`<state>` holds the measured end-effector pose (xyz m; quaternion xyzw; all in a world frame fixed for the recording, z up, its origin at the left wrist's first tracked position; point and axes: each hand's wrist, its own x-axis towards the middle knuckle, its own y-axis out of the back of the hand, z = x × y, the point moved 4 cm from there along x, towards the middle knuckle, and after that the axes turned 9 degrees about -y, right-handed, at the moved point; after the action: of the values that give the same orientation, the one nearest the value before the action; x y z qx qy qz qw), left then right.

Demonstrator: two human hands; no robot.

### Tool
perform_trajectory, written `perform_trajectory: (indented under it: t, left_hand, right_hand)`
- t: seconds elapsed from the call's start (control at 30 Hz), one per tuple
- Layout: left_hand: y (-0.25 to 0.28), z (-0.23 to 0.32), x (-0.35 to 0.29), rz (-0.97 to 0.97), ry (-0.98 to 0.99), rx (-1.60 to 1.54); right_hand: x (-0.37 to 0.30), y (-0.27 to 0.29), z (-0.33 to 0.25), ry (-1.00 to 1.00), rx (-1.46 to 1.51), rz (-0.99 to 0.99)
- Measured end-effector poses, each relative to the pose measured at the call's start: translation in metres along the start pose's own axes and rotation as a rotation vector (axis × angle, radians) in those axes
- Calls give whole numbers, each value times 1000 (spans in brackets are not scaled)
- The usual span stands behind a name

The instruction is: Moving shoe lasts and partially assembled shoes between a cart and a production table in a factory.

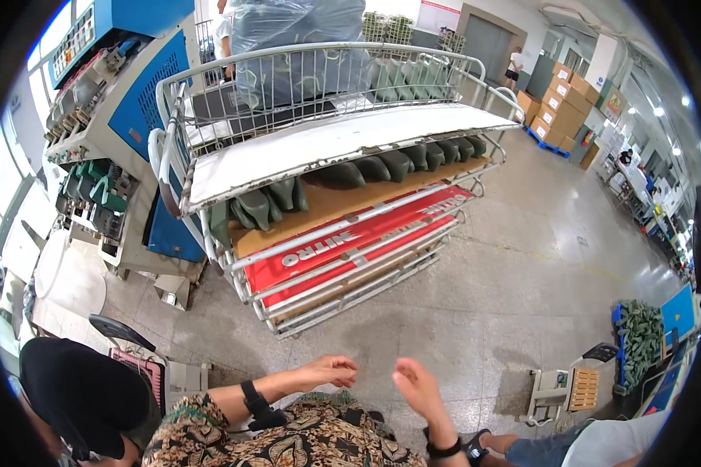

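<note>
My left hand (pixel 329 373) is held out in front of my body, its fingers loosely bent with nothing in them. My right hand (pixel 417 386) hovers a short way to its right, slightly blurred, fingers loosely bent and no object showing in it. Both hands are apart from everything around them. Nearest ahead stands a metal rack cart (pixel 366 208) with several shelves. A bare white board (pixel 327 144) covers one of its upper shelves. Below that board, dark green shoe-shaped pieces (pixel 397 165) stand in a row on a brown shelf; lower shelves carry red printed sheets (pixel 335 247).
A blue and white machine (pixel 144 101) stands left of the cart. At lower left a person in a black cap (pixel 78 389) is close by; another person's leg (pixel 537 447) shows at lower right, near a wooden-slatted stool (pixel 583 389) and a blue crate of green pieces (pixel 639 342).
</note>
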<state>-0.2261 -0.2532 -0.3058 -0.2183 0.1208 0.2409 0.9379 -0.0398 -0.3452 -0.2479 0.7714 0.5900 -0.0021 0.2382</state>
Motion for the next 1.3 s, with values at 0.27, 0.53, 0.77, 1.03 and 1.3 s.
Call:
perform_trajectory:
  t: [0.27, 0.53, 0.77, 1.03, 1.3]
  left_hand:
    - [39, 61, 9, 215, -201, -62]
    - [75, 144, 61, 513, -399, 167]
    - [128, 228, 89, 864, -289, 1286]
    - [190, 255, 116, 753, -36, 1369]
    - [213, 278, 174, 630, -28, 1491]
  right_hand:
    - [200, -14, -78, 286, -49, -226]
    - [387, -26, -176, 521, -452, -5]
    - [490, -85, -181, 739, -804, -97]
    - [450, -29, -180, 689, -919, -44]
    - [392, 74, -149, 422, -288, -407]
